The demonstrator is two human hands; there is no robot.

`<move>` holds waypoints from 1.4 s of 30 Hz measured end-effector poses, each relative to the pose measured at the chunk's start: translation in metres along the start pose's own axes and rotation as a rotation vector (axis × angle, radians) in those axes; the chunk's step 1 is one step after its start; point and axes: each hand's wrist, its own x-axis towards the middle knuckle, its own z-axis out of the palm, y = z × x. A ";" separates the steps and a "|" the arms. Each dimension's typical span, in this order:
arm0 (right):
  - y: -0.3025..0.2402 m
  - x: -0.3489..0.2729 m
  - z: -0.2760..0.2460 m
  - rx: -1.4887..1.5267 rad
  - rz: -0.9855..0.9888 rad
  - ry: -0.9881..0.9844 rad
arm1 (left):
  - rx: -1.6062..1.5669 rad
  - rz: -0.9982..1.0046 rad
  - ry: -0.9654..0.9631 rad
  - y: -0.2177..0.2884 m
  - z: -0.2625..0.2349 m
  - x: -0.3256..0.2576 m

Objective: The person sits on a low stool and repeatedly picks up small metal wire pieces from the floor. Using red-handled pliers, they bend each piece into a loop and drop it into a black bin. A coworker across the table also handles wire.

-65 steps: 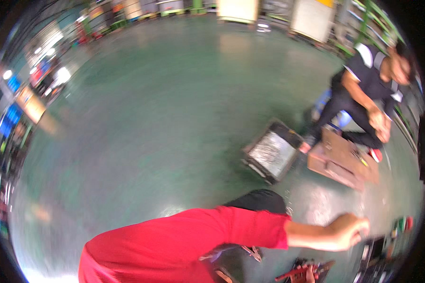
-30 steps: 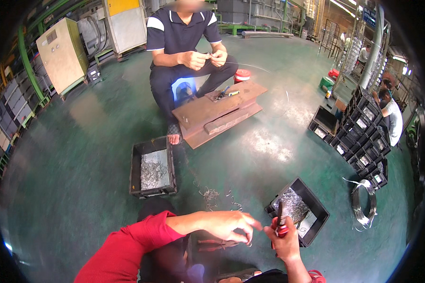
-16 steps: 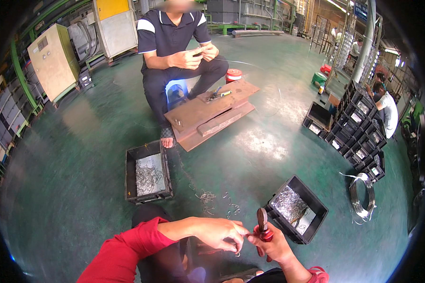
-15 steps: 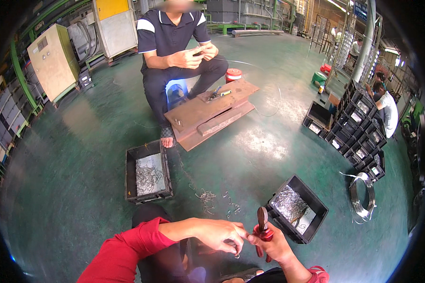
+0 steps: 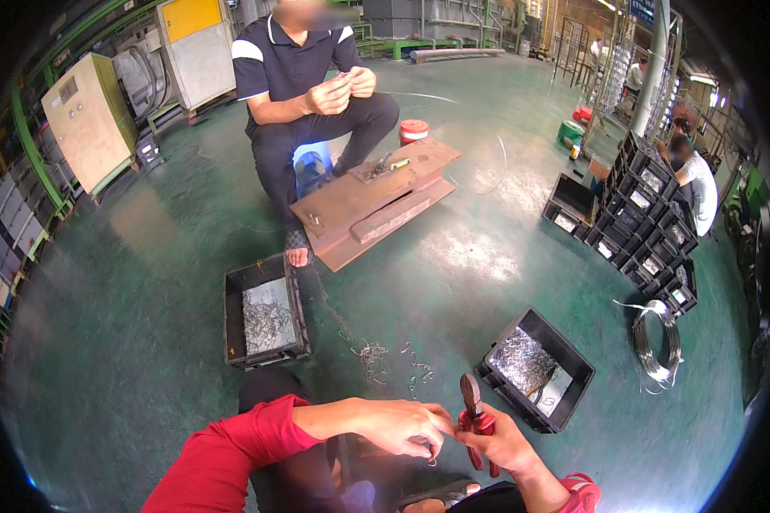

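Head view: my left hand [image 5: 399, 425] pinches a small wire piece [image 5: 431, 451] near centre, right hand [image 5: 498, 438] gripping red-handled pliers [image 5: 474, 416] just beside it. I judge work mid-way: left bin [image 5: 264, 311] and right bin [image 5: 535, 368] both hold wire pieces, loose links [image 5: 376, 355] on floor, wire coil [image 5: 656, 341] far right.

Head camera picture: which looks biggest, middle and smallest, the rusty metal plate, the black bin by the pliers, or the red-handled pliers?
1. Rusty metal plate, largest, though it lies farthest away.
2. Black bin of metal bits, middle.
3. Red-handled pliers in the right hand, smallest, even though nearest the camera, so the order is safe.
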 end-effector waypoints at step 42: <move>0.022 0.009 -0.004 -0.023 0.132 0.013 | 0.289 -0.133 -0.089 -0.009 0.020 0.000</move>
